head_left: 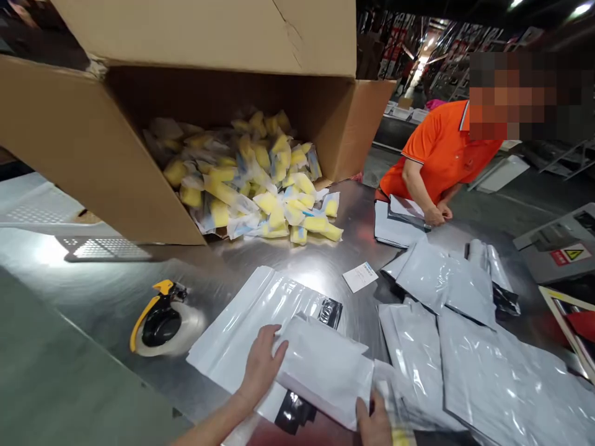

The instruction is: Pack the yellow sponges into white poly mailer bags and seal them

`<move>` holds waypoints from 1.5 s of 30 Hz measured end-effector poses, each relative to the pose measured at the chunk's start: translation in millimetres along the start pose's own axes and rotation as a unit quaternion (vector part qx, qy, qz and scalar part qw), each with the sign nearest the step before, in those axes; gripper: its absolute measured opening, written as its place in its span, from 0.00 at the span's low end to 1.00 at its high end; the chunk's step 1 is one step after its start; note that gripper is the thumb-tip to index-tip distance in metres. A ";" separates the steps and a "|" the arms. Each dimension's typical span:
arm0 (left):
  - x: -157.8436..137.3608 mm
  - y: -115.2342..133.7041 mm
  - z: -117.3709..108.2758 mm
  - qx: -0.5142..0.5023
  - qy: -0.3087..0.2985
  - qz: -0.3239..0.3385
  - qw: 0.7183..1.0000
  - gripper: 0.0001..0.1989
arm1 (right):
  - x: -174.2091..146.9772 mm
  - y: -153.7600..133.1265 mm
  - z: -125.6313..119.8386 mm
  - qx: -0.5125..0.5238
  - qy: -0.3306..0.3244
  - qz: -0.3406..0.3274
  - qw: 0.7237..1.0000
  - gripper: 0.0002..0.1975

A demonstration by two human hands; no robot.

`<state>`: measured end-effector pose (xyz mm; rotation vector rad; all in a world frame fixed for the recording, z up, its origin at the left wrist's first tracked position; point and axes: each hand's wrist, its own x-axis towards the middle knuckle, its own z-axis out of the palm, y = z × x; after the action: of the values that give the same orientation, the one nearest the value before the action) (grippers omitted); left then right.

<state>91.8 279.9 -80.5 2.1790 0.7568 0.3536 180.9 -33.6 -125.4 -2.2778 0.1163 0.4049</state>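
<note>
A white plastic mailing bag [320, 365] lies near the table's front edge, on top of a stack of similar white mailing bags [251, 310] with black undersides. My left hand [263, 362] rests at its left side, thumb and fingers apart, touching the plastic. At the lower right corner, my right hand [375, 421] has the bag's edge between thumb and fingers; the rest of this hand is cut off by the frame. Just beside it, a blurred yellow item in clear wrap [402, 433] shows at the bottom edge.
A large open carton [153, 210] spills yellow items in clear wrappers [279, 204] onto the metal table [223, 260]. A tape dispenser [162, 322] stands left, a white card [361, 277] centrally. White packets [502, 371] cover the right. Across the table, a person in orange [432, 142] handles bags [395, 226].
</note>
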 end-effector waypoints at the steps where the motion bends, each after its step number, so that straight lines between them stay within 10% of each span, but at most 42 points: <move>1: -6.6 0.2 2.1 0.041 0.016 0.093 0.995 0.19 | -1.1 -6.2 -4.2 -0.013 0.032 -0.016 0.999 0.18; 5: -25.7 -3.1 25.5 0.211 -0.047 0.350 0.912 0.31 | 0.8 -67.2 -12.1 -0.067 0.060 -0.182 0.979 0.25; 11: -26.2 -10.7 49.8 0.277 -0.140 0.318 0.896 0.35 | 32.1 -185.0 44.0 -0.157 -0.165 -0.411 0.883 0.20; 15: -23.2 -3.9 48.7 0.265 -0.191 0.267 0.907 0.35 | 57.3 -212.1 74.9 -0.263 -0.289 -0.372 0.842 0.20; 26: -20.5 15.0 42.4 0.230 -0.251 0.182 0.922 0.31 | 54.5 -240.2 85.5 -0.321 -0.292 -0.348 0.831 0.12; 38: -28.1 19.1 63.0 0.198 -0.216 0.240 0.926 0.39 | 88.4 -250.1 81.4 -0.268 -0.308 -0.336 0.849 0.13; 41: -17.8 11.1 61.5 0.190 -0.203 0.240 0.930 0.38 | 89.2 -238.1 63.8 -0.211 -0.268 -0.286 0.896 0.19; 45: -2.4 -22.5 21.1 0.111 -0.018 0.146 0.983 0.30 | 65.9 -171.6 -4.6 -0.009 -0.081 -0.135 0.988 0.30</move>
<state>90.8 277.5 -111.3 2.5076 0.4730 0.3912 280.5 81.7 -22.5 -2.2284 -0.2762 0.4473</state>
